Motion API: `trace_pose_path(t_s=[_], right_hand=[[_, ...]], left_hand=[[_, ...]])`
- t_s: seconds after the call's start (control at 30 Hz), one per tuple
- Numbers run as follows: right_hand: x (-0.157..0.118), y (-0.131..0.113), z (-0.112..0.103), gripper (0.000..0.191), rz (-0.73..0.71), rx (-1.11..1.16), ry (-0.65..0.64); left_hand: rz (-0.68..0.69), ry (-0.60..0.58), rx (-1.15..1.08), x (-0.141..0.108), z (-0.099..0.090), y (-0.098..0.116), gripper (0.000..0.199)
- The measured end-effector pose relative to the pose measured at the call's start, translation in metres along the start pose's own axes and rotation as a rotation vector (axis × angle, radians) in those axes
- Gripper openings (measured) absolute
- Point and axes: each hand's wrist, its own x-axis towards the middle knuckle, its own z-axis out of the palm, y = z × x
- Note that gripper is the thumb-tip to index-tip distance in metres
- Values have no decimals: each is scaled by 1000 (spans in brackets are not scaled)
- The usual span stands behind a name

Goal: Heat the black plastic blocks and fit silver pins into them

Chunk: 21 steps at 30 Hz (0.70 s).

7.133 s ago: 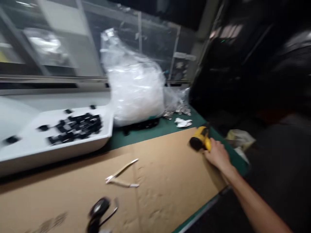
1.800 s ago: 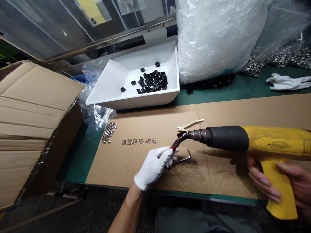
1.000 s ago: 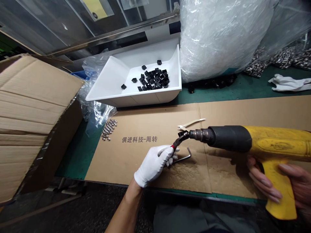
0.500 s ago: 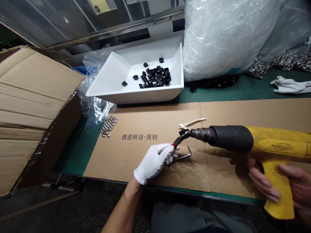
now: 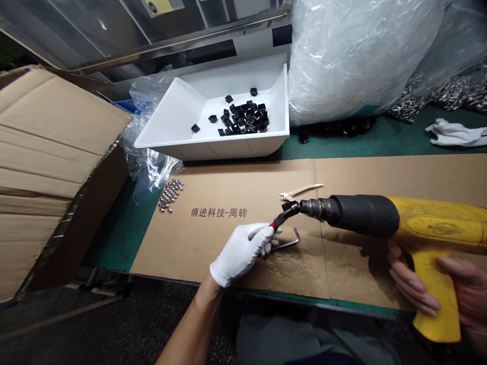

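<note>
My left hand [image 5: 243, 253], in a white glove, is closed around red-handled pliers [image 5: 280, 219]. Their jaws grip a small black part [image 5: 288, 206], with a bit of shiny metal showing at its side. My bare right hand [image 5: 414, 281] is wrapped round the grip of a yellow heat gun [image 5: 426, 223]. The gun's narrow metal nozzle [image 5: 314, 208] points left, close up to the part; whether they touch I cannot tell. A hex key [image 5: 291, 242] appears beside my gloved fingers, its far end hidden by them. Beyond the pliers lies a light-handled tool [image 5: 302, 191].
A cardboard sheet [image 5: 213, 243] covers the green bench. Small metal pieces [image 5: 170, 195] lie on its left. Behind stands a white bin [image 5: 228, 147] holding several black parts [image 5: 247, 119]. A cardboard box [image 5: 49, 152] is at left; a plastic bag [image 5: 361, 56] and white glove [image 5: 456, 133] are at right.
Hardly anything differs: both hands, the pliers and the heat gun keep their places. The view has shifted slightly.
</note>
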Motion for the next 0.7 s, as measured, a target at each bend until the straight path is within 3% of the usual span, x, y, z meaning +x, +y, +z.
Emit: trace_pose_path(t_s=[0.33, 0.7], right_hand=[[-1, -1, -7, 49, -13, -25, -30], [1, -2, -8, 50, -6, 11, -86]], left_hand=[[18, -53, -80, 0, 8, 0, 56], [-14, -30, -128, 0, 9, 0, 57]])
